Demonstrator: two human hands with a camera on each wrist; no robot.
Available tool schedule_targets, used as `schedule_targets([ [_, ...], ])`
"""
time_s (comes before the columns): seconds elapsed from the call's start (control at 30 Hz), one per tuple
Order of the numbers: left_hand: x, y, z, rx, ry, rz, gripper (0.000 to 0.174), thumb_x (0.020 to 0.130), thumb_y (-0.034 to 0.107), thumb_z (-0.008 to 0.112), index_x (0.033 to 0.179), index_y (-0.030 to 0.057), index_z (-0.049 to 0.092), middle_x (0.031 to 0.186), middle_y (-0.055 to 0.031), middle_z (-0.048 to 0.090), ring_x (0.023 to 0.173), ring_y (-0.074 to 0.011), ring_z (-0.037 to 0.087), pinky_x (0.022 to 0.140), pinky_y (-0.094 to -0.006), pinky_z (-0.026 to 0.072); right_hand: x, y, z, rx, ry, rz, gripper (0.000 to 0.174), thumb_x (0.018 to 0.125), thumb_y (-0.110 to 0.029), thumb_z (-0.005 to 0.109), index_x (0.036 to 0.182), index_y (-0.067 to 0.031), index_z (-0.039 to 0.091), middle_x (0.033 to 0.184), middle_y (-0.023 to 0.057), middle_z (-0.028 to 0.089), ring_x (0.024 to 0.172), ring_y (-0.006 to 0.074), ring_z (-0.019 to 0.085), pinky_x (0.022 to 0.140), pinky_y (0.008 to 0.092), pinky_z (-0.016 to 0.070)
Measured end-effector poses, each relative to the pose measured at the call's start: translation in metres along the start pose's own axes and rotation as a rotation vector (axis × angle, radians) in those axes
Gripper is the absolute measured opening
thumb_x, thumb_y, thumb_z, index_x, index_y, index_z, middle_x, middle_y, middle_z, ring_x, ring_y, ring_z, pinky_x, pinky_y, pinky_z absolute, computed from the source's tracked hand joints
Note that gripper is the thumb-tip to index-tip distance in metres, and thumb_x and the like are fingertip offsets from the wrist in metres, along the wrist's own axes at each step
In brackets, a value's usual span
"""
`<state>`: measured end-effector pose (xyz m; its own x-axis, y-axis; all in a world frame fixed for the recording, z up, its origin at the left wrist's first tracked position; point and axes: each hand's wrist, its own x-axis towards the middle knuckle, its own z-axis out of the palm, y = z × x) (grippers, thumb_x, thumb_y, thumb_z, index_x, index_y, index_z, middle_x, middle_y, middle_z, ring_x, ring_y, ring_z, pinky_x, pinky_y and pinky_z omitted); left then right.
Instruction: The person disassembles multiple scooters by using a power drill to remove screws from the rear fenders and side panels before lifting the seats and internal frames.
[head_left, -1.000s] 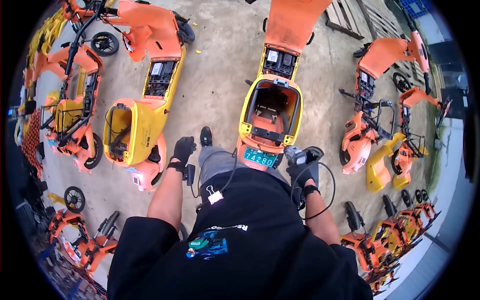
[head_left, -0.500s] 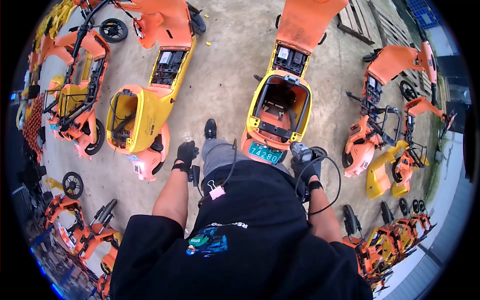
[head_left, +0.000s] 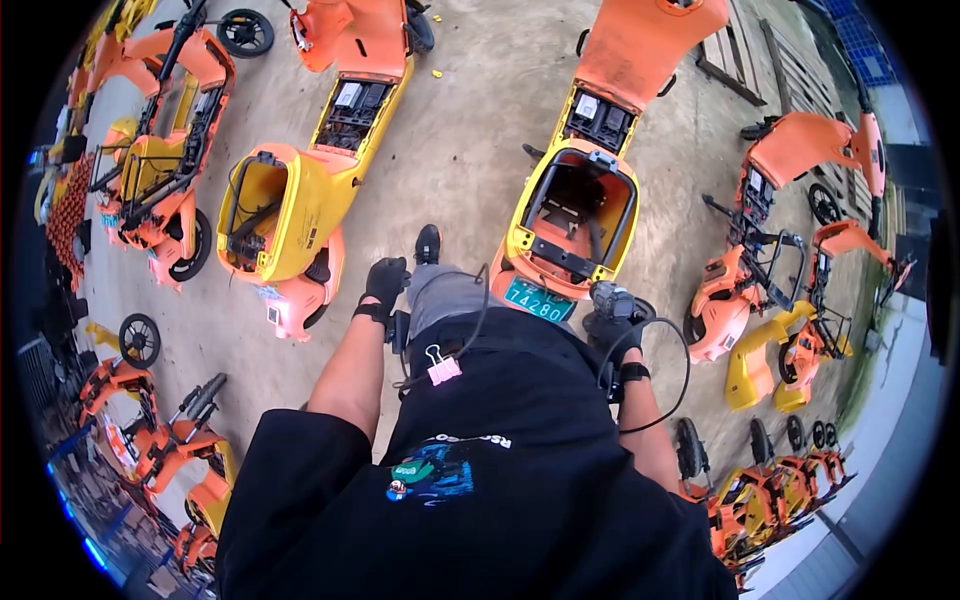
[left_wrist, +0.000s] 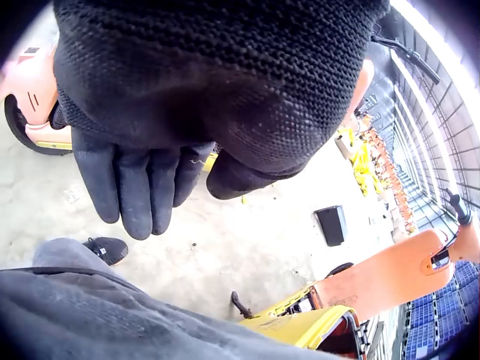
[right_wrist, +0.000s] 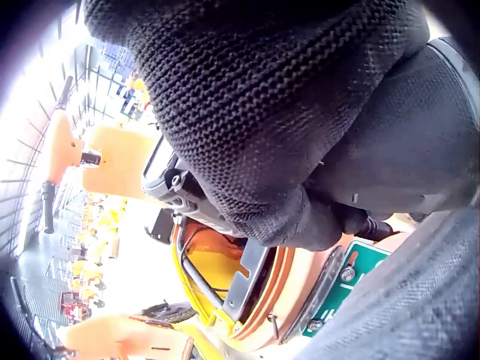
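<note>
My gloved left hand [head_left: 386, 280] hangs beside my left thigh with nothing in it. In the left wrist view its fingers [left_wrist: 135, 187] point loosely downward. By my right hip, my gloved right hand [head_left: 612, 328] grips a grey and black cordless drill [head_left: 608, 298]. Most of the drill's handle is hidden by the glove in the right wrist view. Just ahead of that hand stands an orange and yellow scooter [head_left: 517, 215], with its rear opening uncovered and a green number plate [head_left: 538, 298] at the tail.
To the left stands another stripped scooter [head_left: 310, 215]; more partly dismantled ones [head_left: 150, 190] lie beyond it. On the right are further scooter frames [head_left: 735, 270] and a loose yellow panel [head_left: 750, 368]. Wooden pallets [head_left: 735, 60] lie at the far right. A black cable [head_left: 686, 365] loops by my right arm.
The head view has shifted, so the scooters ahead appear farther right and slightly lower. My left hand has moved a little forward. The drill remains in my right hand.
</note>
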<state>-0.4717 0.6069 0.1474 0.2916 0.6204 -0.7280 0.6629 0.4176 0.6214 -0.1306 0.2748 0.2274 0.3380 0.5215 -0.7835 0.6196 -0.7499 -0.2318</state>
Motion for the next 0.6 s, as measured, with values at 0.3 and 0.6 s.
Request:
schedule_targets([
  [0.3, -0.020, -0.009, -0.011, -0.163, 0.042, -0.237, 0.023, 0.085, 0.029, 0.055, 0.094, 0.0083, 0.057, 0.079, -0.0076, 0.065, 0.064, -0.0159, 0.062, 0.057, -0.0286, 0.0470, 0.035, 0.083, 0.052, 1.654, -0.367, 0.120, 0.015, 0.083, -0.007, 0.061, 0.098, -0.0064, 0.063, 0.088, 0.0055, 0.065, 0.075, 0.0169, 0.061, 0.064, 0.0278, 0.0497],
  [0.6, -0.026, -0.004, -0.008, -0.222, 0.043, -0.268, 0.021, 0.084, 0.028, 0.056, 0.093, 0.0089, 0.056, 0.078, -0.0071, 0.064, 0.066, -0.0161, 0.062, 0.060, -0.0284, 0.0477, 0.039, 0.080, 0.062, 0.773, 0.149, -0.058, 0.023, 0.078, -0.008, 0.065, 0.100, -0.0040, 0.065, 0.090, 0.0041, 0.065, 0.075, 0.0134, 0.059, 0.064, 0.0275, 0.0479],
])
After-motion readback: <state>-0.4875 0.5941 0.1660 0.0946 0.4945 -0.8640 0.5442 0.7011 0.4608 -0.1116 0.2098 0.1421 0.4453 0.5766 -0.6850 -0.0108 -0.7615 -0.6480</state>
